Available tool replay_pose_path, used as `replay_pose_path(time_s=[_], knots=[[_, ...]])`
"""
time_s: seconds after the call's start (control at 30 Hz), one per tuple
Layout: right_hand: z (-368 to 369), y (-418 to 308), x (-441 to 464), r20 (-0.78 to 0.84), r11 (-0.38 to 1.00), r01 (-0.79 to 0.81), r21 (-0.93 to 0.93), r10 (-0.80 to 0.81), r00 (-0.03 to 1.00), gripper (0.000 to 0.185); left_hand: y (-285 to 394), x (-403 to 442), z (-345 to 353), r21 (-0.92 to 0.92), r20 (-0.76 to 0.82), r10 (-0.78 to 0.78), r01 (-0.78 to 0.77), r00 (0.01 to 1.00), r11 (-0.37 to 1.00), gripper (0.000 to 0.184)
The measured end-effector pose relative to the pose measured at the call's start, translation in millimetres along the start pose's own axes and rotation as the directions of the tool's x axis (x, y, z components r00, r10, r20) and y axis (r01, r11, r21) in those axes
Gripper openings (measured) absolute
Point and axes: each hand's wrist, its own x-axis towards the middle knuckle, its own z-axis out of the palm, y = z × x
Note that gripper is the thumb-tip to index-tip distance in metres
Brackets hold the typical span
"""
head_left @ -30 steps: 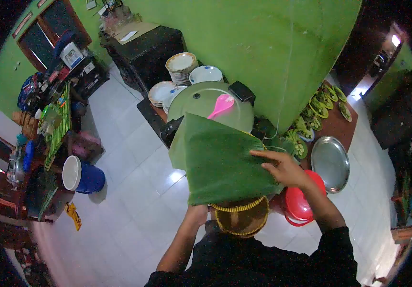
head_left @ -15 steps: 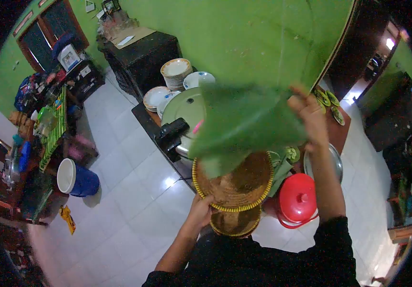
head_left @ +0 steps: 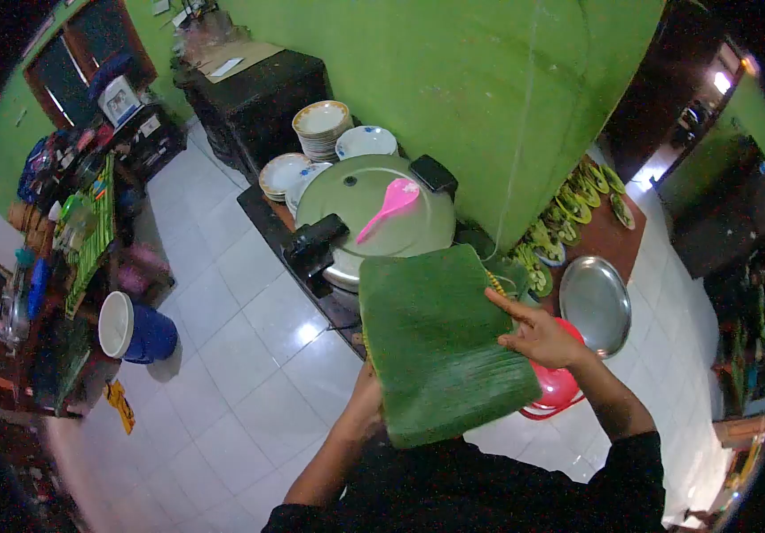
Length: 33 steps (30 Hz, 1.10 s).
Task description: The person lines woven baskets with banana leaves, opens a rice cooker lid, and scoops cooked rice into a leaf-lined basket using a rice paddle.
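A cut piece of banana leaf [head_left: 445,346] lies spread across a woven basket [head_left: 496,283], hiding nearly all of it except bits of yellow rim. My left hand [head_left: 367,398] holds the basket at its left side, its fingers mostly covered by the leaf. Over the leaf's right edge is my right hand [head_left: 542,338], open with index finger and thumb stretched apart. Just beyond the basket stands a large lidded metal pot [head_left: 320,191], with a pink rice paddle [head_left: 389,209] resting on its lid.
Stacked plates [head_left: 322,124] stand behind the pot. To the right are a round metal tray [head_left: 596,306], a red lidded container [head_left: 556,386] and several plates of greens [head_left: 573,204] on a brown table. A blue bucket [head_left: 153,333] stands on the tiled floor.
The banana leaf has come down from above the basket and now covers it. My right hand has lowered and its fingers have spread. The pink paddle on the lid is now uncovered.
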Motion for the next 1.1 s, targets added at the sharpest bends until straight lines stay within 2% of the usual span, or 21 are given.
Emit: replay_pose_path(time_s=[0.1, 0.17, 0.23, 0.3, 0.4, 0.53, 0.6, 0.7, 0.8, 0.83, 0.9, 0.93, 1.0, 1.03, 1.1], knots=[[-1, -6, -11, -0.061, 0.953, 0.012, -0.302, -0.031, 0.998, 0.060, -3, -1, -3, 0.008, 0.010, 0.014, -0.014, 1.000, 1.000, 0.032], [7, -5, -19, -0.157, 0.826, -0.090, -0.556, 0.002, 0.988, 0.052, -4, -2, -5, 0.010, 0.025, 0.002, -0.003, 1.000, 1.000, 0.031], [18, -9, -23, -0.244, 0.598, -0.174, -0.782, -0.037, 0.969, 0.043, -3, -4, -4, 0.019, 0.050, -0.026, 0.025, 0.998, 1.000, 0.032], [35, -19, -19, -0.287, 0.272, -0.240, -0.932, -0.148, 0.947, 0.035, -4, -6, -2, 0.030, 0.061, -0.021, 0.019, 0.998, 0.999, 0.037], [54, -15, -8, -0.071, 0.080, -0.049, -0.996, -0.304, 0.950, 0.033, -8, -6, 0, 0.037, 0.097, -0.054, 0.051, 0.994, 0.998, 0.041], [75, 11, 9, 0.054, 0.179, 0.066, -0.982, -0.071, 0.996, 0.031, -26, -6, 0, -0.060, 0.124, -0.062, 0.070, 0.990, 0.996, 0.041], [80, 16, 18, 0.093, 0.214, 0.085, -0.973, 0.027, 0.995, 0.032, -29, -10, -1, 0.004, 0.086, -0.121, 0.121, 0.989, 0.993, 0.041], [94, 26, 30, 0.168, 0.169, 0.137, -0.976, 0.183, 0.969, 0.039, -47, -5, -15, 0.023, 0.099, -0.151, 0.150, 0.984, 0.988, 0.040], [110, 42, 34, 0.222, -0.015, 0.232, -0.973, 0.229, 0.948, 0.043, -56, -7, -21, -0.030, 0.110, -0.137, 0.141, 0.984, 0.990, 0.039], [114, 43, 36, 0.226, -0.015, 0.240, -0.971, 0.276, 0.934, 0.044, -57, -9, -22, -0.051, 0.107, -0.129, 0.135, 0.986, 0.989, 0.038], [119, 43, 40, 0.230, -0.014, 0.253, -0.967, 0.366, 0.902, 0.045, -66, -7, -34, -0.102, 0.162, -0.235, 0.253, 0.958, 0.962, 0.038], [121, 44, 40, 0.242, -0.041, 0.274, -0.961, 0.355, 0.903, 0.044, -62, -9, -34, -0.124, 0.191, -0.286, 0.312, 0.939, 0.942, 0.038], [123, 43, 39, 0.267, -0.097, 0.314, -0.945, 0.332, 0.905, 0.043, -55, -14, -26, -0.149, 0.151, -0.280, 0.302, 0.948, 0.942, 0.041], [123, 42, 40, 0.263, -0.002, 0.277, -0.961, 0.307, 0.915, 0.041, -51, -17, -21, -0.161, 0.131, -0.276, 0.296, 0.952, 0.942, 0.042], [121, 36, 45, 0.247, 0.187, 0.203, -0.961, 0.259, 0.934, 0.037, -55, -18, -22, -0.048, 0.098, -0.207, 0.212, 0.973, 0.976, 0.046]])
